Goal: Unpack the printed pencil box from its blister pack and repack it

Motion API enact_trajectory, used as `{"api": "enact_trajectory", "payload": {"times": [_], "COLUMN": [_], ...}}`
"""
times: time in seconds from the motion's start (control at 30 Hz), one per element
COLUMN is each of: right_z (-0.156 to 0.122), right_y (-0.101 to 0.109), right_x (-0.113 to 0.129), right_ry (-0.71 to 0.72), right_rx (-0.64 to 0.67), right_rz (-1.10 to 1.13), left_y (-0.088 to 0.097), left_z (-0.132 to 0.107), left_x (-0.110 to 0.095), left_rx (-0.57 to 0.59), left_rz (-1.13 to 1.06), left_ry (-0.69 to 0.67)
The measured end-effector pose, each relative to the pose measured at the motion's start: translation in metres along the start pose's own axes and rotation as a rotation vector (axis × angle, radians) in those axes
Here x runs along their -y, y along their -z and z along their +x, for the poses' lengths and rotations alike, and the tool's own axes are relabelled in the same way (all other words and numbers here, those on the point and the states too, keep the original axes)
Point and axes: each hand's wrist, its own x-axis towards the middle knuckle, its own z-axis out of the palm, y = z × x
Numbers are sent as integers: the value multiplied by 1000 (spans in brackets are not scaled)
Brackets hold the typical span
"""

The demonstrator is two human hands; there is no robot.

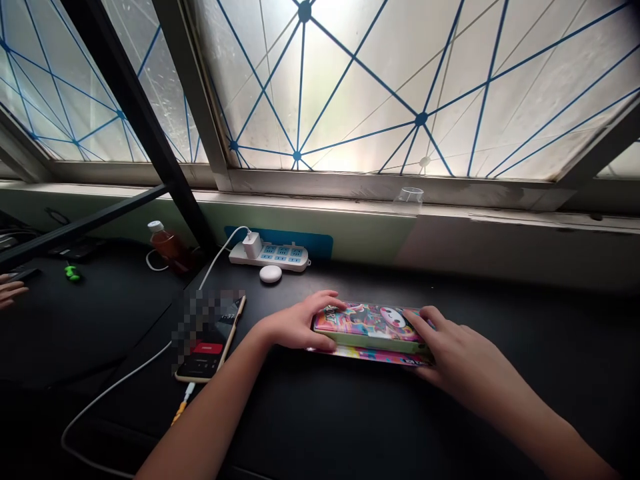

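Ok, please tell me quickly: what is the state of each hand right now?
Left hand: holding the left end of the pencil box.
Right hand: holding its right end.

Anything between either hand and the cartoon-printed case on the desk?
Nothing visible: the left hand and right hand both touch the flat, colourful cartoon-printed case directly, one at each end.
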Motion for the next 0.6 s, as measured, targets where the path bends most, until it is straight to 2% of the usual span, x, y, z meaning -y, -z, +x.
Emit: {"api": "enact_trajectory", "payload": {"times": [0.13,0.23,0.4,0.6], "right_z": [1,5,13,18], "right_y": [-11,-18,-28,-31], "right_x": [1,-7,-24,-17], "right_ry": [-41,-98,-143,-76], "right_rx": [85,122,166,9], "right_rz": [174,250,380,266], "left_y": [-5,-9,-19,-30], "left_z": [2,3,5,11], "left_x": [6,7,5,8], "left_rx": [-26,-58,-173,-291], "left_rz": [108,161,301,471], "left_ry": [-42,-47,-58,-73]}}
